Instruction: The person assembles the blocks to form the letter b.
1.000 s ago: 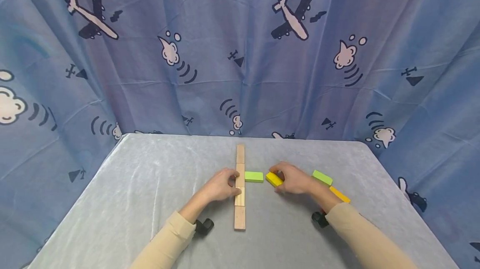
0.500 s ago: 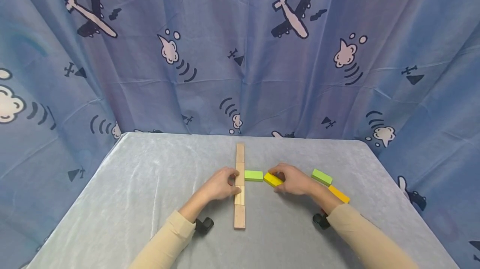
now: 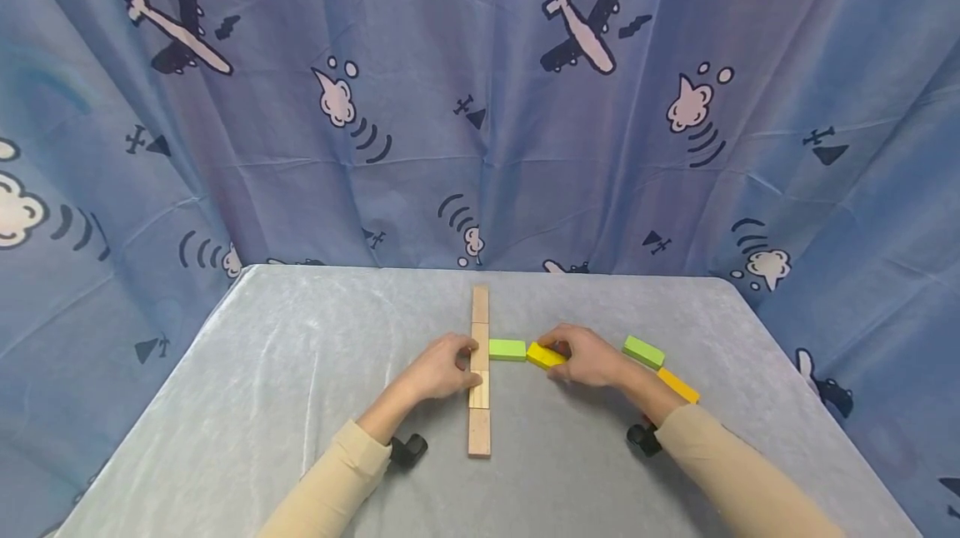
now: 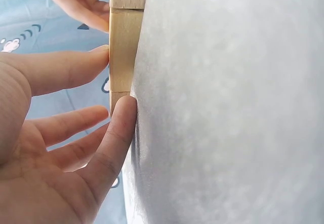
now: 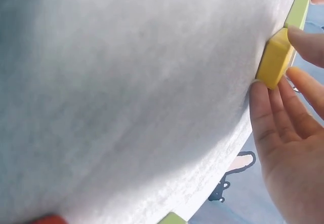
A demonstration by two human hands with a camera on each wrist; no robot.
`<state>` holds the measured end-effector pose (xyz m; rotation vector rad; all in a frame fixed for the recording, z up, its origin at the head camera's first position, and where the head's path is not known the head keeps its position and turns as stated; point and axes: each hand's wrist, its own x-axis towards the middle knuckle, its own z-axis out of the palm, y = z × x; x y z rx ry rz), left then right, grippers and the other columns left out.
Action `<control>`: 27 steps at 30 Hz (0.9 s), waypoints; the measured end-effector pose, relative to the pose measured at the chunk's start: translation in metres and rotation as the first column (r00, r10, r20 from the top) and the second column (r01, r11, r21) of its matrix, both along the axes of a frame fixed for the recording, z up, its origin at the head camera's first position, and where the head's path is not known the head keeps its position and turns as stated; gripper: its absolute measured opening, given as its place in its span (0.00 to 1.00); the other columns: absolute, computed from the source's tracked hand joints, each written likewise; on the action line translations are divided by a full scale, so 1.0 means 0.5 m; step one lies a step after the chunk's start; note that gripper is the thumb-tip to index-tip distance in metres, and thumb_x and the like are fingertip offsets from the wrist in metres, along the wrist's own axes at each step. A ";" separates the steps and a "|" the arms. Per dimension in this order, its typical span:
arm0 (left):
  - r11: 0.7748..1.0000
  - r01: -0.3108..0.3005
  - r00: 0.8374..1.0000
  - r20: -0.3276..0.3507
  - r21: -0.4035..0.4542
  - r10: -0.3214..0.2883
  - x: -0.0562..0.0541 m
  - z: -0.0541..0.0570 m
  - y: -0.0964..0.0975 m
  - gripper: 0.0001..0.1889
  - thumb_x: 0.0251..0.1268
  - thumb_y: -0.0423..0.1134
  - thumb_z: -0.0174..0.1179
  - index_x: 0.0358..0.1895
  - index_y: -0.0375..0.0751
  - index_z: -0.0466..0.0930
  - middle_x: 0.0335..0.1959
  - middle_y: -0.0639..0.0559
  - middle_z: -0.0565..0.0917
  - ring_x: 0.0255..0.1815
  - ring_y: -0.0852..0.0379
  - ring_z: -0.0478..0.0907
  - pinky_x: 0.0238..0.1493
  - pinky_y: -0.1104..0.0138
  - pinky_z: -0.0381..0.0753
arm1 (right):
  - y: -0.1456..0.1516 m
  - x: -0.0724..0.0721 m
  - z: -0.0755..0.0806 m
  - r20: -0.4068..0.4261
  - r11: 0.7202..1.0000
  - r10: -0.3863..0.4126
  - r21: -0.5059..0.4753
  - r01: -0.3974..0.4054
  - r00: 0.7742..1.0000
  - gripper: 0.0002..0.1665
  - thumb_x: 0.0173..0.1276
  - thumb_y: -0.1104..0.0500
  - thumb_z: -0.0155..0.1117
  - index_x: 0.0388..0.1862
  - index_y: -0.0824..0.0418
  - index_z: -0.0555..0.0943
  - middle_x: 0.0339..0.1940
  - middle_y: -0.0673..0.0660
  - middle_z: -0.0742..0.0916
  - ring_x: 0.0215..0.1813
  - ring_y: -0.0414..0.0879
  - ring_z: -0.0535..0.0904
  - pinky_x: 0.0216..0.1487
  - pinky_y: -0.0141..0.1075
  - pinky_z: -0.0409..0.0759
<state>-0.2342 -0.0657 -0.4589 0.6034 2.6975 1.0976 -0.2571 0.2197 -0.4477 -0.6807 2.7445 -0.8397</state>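
Observation:
A straight row of plain wooden blocks (image 3: 480, 430) runs away from the person down the middle of the table. My left hand (image 3: 442, 369) rests against the row's left side, its thumb and fingers touching the blocks; in the left wrist view the thumb (image 4: 76, 69) meets a pale wooden block (image 4: 124, 51). A light green block (image 3: 507, 350) extends to the right from the row. My right hand (image 3: 588, 356) pinches a yellow block (image 3: 542, 355) at the green block's right end, slightly angled to it. The right wrist view shows this yellow block (image 5: 275, 59) between thumb and fingers.
Another green block (image 3: 643, 351) and an orange block (image 3: 678, 386) lie to the right, near my right forearm. Something red (image 5: 48, 220) shows at the right wrist view's lower edge. A grey-white cloth (image 3: 300, 338) covers the table; a blue patterned curtain (image 3: 420, 146) hangs behind.
My right hand has moved the yellow block a little to the left, up against the end of the green block. The left hand has stayed at the wooden row.

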 end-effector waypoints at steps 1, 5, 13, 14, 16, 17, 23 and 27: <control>1.000 -0.001 1.000 0.004 0.000 0.001 -0.001 0.000 0.001 0.28 0.58 0.35 0.73 0.61 0.30 0.77 0.52 0.40 0.81 0.45 0.52 0.80 0.45 0.59 0.80 | 0.003 0.002 0.002 -0.002 1.000 0.001 -0.002 -0.001 1.000 0.29 0.58 0.62 0.78 0.59 0.65 0.83 0.50 0.54 0.85 0.47 0.48 0.78 0.49 0.45 0.78; 1.000 -0.002 1.000 0.009 0.001 0.002 0.000 0.001 0.002 0.29 0.58 0.36 0.73 0.62 0.30 0.77 0.53 0.40 0.80 0.46 0.52 0.80 0.46 0.59 0.80 | 0.014 0.016 0.017 -0.014 1.000 0.006 0.004 -0.006 1.000 0.27 0.61 0.62 0.77 0.59 0.66 0.82 0.52 0.56 0.85 0.49 0.51 0.80 0.49 0.45 0.80; 1.000 -0.008 1.000 0.011 0.003 0.008 0.002 0.001 0.002 0.28 0.58 0.35 0.73 0.62 0.29 0.77 0.53 0.40 0.80 0.45 0.52 0.79 0.44 0.59 0.80 | 0.040 0.059 0.057 -0.073 0.998 0.024 0.054 -0.020 0.997 0.21 0.65 0.63 0.71 0.56 0.68 0.83 0.49 0.58 0.86 0.47 0.51 0.80 0.47 0.44 0.81; 1.000 -0.006 1.000 0.008 0.003 0.006 0.002 0.001 0.002 0.28 0.58 0.35 0.73 0.61 0.29 0.77 0.53 0.40 0.80 0.45 0.52 0.79 0.44 0.59 0.81 | 0.045 0.065 0.061 -0.077 0.998 0.022 0.055 -0.018 0.997 0.21 0.66 0.63 0.71 0.56 0.69 0.83 0.49 0.58 0.86 0.47 0.51 0.80 0.47 0.44 0.81; 1.000 -0.008 1.000 0.014 0.003 0.007 0.002 0.001 0.004 0.28 0.59 0.36 0.73 0.62 0.30 0.77 0.53 0.40 0.80 0.45 0.52 0.79 0.44 0.59 0.80 | 0.054 0.077 0.067 -0.081 0.998 0.009 0.063 -0.003 0.997 0.20 0.66 0.62 0.70 0.56 0.69 0.83 0.48 0.58 0.86 0.47 0.50 0.80 0.47 0.44 0.81; 1.000 -0.008 1.000 0.017 0.003 0.008 0.002 0.001 0.004 0.28 0.59 0.36 0.72 0.62 0.30 0.77 0.53 0.40 0.80 0.45 0.52 0.79 0.45 0.59 0.80 | 0.059 0.083 0.070 -0.088 0.998 0.010 0.063 -0.005 0.996 0.20 0.66 0.62 0.70 0.56 0.69 0.83 0.48 0.58 0.86 0.47 0.50 0.80 0.47 0.45 0.82; 1.000 -0.014 0.999 0.032 -0.005 0.014 0.004 0.006 0.003 0.28 0.59 0.36 0.72 0.62 0.31 0.77 0.53 0.41 0.80 0.46 0.52 0.78 0.45 0.58 0.80 | 0.089 0.117 0.082 -0.105 0.997 -0.020 0.070 0.027 0.994 0.17 0.67 0.62 0.70 0.54 0.67 0.84 0.47 0.57 0.86 0.47 0.52 0.80 0.49 0.48 0.82; 1.000 -0.014 0.999 0.032 -0.012 0.014 0.006 0.009 0.003 0.28 0.59 0.36 0.73 0.63 0.31 0.76 0.53 0.42 0.80 0.45 0.52 0.78 0.44 0.58 0.80 | 0.113 0.140 0.090 -0.092 0.997 -0.054 0.058 0.060 0.994 0.17 0.68 0.62 0.70 0.55 0.66 0.84 0.48 0.56 0.86 0.48 0.52 0.80 0.50 0.50 0.82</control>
